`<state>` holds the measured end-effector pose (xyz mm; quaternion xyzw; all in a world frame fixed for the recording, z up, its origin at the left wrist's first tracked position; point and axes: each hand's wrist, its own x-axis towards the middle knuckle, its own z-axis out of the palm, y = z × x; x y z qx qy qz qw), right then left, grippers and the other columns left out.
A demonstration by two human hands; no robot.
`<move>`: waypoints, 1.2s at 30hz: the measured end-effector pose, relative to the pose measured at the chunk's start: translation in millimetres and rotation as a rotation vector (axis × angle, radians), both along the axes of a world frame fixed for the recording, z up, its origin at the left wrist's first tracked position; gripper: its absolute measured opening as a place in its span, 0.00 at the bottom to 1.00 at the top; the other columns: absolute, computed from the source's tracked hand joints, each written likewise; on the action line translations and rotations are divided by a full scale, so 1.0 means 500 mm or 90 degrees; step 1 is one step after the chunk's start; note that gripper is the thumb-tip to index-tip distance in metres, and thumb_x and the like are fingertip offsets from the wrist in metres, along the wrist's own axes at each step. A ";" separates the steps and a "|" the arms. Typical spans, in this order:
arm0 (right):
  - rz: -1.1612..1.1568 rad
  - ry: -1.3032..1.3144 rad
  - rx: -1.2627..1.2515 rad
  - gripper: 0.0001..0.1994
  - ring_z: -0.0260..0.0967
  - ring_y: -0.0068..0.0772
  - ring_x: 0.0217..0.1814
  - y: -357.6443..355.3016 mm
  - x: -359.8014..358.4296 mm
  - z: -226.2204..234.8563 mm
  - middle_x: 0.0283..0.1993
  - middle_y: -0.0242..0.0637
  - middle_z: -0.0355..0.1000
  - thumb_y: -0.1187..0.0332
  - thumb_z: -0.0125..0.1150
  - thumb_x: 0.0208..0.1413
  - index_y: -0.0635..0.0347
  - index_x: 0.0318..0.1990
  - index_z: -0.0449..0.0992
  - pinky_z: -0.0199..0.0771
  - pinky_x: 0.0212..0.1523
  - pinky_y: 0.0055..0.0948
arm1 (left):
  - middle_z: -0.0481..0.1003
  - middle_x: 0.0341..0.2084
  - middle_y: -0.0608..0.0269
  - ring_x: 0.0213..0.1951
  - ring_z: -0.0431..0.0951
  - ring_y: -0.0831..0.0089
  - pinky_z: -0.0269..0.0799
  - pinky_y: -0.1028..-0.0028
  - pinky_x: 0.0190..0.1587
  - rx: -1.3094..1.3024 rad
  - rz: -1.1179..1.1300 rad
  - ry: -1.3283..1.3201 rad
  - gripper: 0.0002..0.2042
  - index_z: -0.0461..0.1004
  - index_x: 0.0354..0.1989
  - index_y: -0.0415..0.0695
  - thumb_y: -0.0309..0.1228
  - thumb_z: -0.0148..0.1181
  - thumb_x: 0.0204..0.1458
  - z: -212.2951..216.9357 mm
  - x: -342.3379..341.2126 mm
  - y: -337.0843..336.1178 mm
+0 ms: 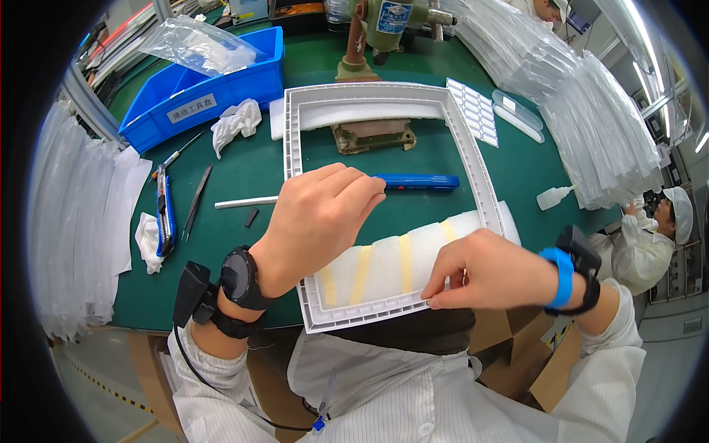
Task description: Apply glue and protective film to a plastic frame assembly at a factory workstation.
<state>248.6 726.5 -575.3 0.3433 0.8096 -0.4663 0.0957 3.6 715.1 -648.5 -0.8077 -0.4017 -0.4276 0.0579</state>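
A white rectangular plastic frame (481, 173) with a ribbed rim lies in front of me, its near edge resting over a white foam pad (384, 267) with yellow tape strips. My right hand (484, 272) pinches the near edge of the frame, toward its right end. Over the left side of the frame, my left hand (317, 214) is closed, its fingertips at the left end of a thick blue marker pen (422, 181). To the left of that hand a thin white strip (245, 201) sticks out, partly hidden by it. A small dark block (252, 217) lies below the strip.
On the green mat are a blue utility knife (165, 214), tweezers (197, 201), crumpled tissue (236, 125), a label sheet (473, 111) and a small white bottle (554, 197). A blue bin (203, 103), a green press (360, 52) and plastic-wrapped stacks (598, 125) surround them. Co-workers (650, 236) are at right.
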 end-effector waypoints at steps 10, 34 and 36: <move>0.057 -0.169 -0.166 0.11 0.71 0.19 0.28 0.053 -0.042 0.005 0.30 0.30 0.79 0.64 0.69 0.52 0.59 0.39 0.84 0.70 0.31 0.21 | 0.77 0.24 0.61 0.26 0.78 0.65 0.74 0.69 0.27 -0.019 -0.008 -0.007 0.06 0.77 0.30 0.41 0.23 0.69 0.45 -0.003 -0.004 0.006; -0.250 0.402 -0.173 0.10 0.79 0.24 0.42 0.117 -0.106 -0.078 0.39 0.37 0.80 0.71 0.62 0.61 0.68 0.44 0.80 0.80 0.41 0.24 | 0.78 0.27 0.61 0.28 0.77 0.64 0.74 0.68 0.30 -0.015 0.035 -0.019 0.09 0.78 0.36 0.40 0.20 0.67 0.45 0.024 0.000 -0.013; -0.255 0.403 -0.163 0.10 0.79 0.24 0.40 0.115 -0.113 -0.083 0.38 0.37 0.80 0.70 0.62 0.61 0.69 0.44 0.80 0.80 0.42 0.23 | 0.78 0.27 0.61 0.29 0.78 0.64 0.74 0.68 0.30 0.000 0.032 -0.013 0.10 0.78 0.36 0.40 0.20 0.68 0.44 0.024 -0.002 -0.016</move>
